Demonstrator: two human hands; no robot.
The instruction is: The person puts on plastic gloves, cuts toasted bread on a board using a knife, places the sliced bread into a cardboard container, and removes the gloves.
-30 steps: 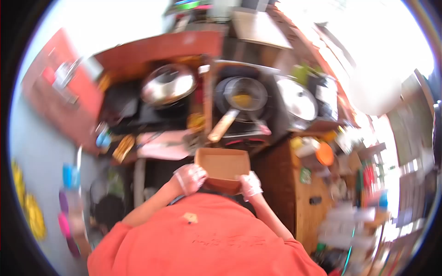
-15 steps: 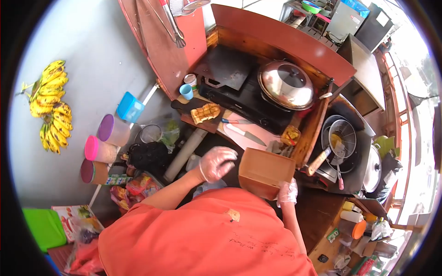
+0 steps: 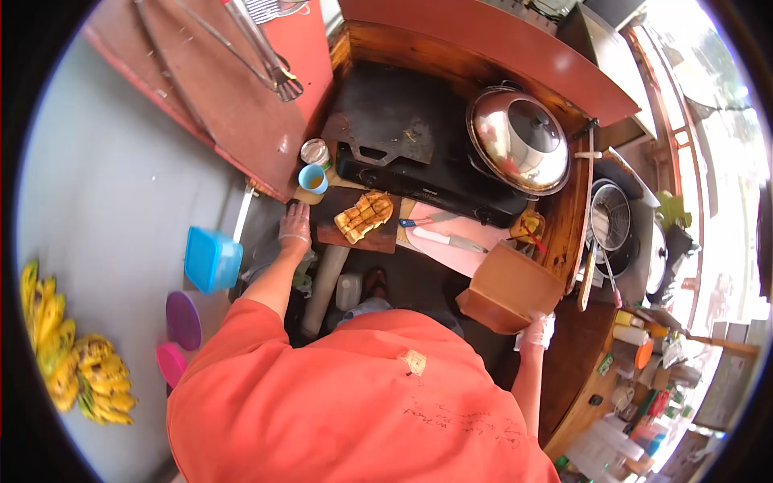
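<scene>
My left hand (image 3: pixel 295 228), in a clear plastic glove, is closed around the handle end of a dark wooden cutting board (image 3: pixel 328 229). On that board lies a browned piece of toast (image 3: pixel 365 216), scored into squares. My right hand (image 3: pixel 535 331), gloved too, grips the lower right edge of an open brown cardboard box (image 3: pixel 515 283). Its inside faces up and looks bare. A knife with a blue handle (image 3: pixel 419 221) and a white-handled knife (image 3: pixel 448 239) rest on a pink cutting board (image 3: pixel 475 256) between the wooden board and the box.
Behind the boards stands a black gas stove (image 3: pixel 435 189) with a flat griddle (image 3: pixel 386 121) and a lidded pan (image 3: pixel 518 138). A blue cup (image 3: pixel 312 179) and a can (image 3: pixel 316 152) stand left of it. Further right are a wire strainer (image 3: pixel 610 216) and bottles (image 3: pixel 630 334).
My left hand has moved left and forward onto the wooden board's handle. My right hand has carried the cardboard box to the right. The view has shifted closer to the stove.
</scene>
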